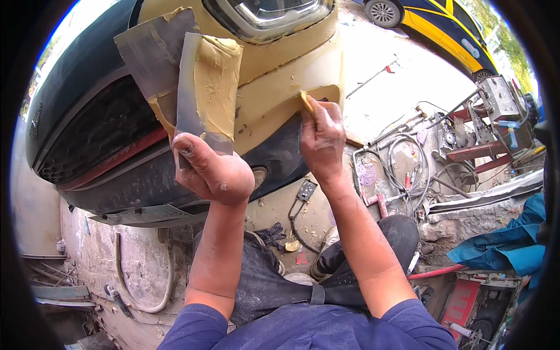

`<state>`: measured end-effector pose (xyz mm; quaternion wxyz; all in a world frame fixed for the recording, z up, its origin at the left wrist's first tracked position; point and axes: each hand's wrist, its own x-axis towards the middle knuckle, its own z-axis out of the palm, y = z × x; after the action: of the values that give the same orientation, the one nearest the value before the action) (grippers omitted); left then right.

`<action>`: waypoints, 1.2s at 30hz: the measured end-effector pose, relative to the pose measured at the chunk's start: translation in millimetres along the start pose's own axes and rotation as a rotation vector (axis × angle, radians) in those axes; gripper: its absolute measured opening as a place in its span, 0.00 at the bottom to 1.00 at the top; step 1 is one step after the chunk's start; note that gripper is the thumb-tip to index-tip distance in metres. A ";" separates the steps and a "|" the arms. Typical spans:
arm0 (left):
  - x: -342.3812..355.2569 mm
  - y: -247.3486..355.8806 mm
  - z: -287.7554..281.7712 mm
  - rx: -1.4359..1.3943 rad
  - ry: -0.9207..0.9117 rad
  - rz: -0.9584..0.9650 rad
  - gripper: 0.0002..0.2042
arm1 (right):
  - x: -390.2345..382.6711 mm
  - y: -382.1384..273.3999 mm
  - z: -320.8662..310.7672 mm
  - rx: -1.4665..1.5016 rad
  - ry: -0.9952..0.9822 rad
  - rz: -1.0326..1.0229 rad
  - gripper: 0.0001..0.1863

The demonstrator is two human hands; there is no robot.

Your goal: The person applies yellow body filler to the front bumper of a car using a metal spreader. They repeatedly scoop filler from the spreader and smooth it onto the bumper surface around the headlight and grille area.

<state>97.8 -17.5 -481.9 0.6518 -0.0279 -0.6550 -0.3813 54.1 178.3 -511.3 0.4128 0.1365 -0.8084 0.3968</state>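
My left hand [213, 169] is closed on two flat metal putty spreaders, fanned apart and raised in front of the car's front end. The nearer putty spreader [188, 96] carries a thick smear of yellow body filler [217, 76]. Behind it, the other spreader [153, 46] is greyer, with filler along its edges. My right hand [322, 137] pinches a small, thin putty spreader [306, 102] with yellow filler on it, against the corner of the car bumper [280, 93]. Yellow filler coats much of that bumper below the headlight [271, 14]; its lower part is dark.
Coiled hoses [402, 166] and a metal frame machine [490, 122] lie to the right. A blue cloth [507, 239] hangs beside a red tool [461, 309]. A glove [271, 234] lies between my feet. A yellow-and-black car [437, 26] stands at the far right.
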 end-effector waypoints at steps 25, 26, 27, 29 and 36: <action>6.2 16.6 -0.8 0.000 0.004 -0.094 0.24 | 13.6 34.5 -18.7 -0.001 0.179 0.341 0.13; 7.1 19.5 0.8 0.003 0.009 -0.073 0.24 | 13.1 31.2 -12.3 -0.005 0.187 0.354 0.13; 8.2 21.6 2.1 0.005 0.013 -0.082 0.24 | 12.4 28.5 -7.8 -0.007 0.192 0.370 0.13; 11.1 24.7 3.4 -0.034 0.015 -0.085 0.23 | 11.6 24.1 -3.6 -0.014 0.185 0.313 0.13; 23.8 4.5 5.9 0.310 0.059 0.495 0.14 | 7.5 7.5 -1.1 0.023 0.090 0.125 0.13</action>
<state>91.8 -22.1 -458.1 0.7402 -0.0759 -0.6595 -0.1069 45.9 184.8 -509.0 0.4214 0.0724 -0.7914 0.4369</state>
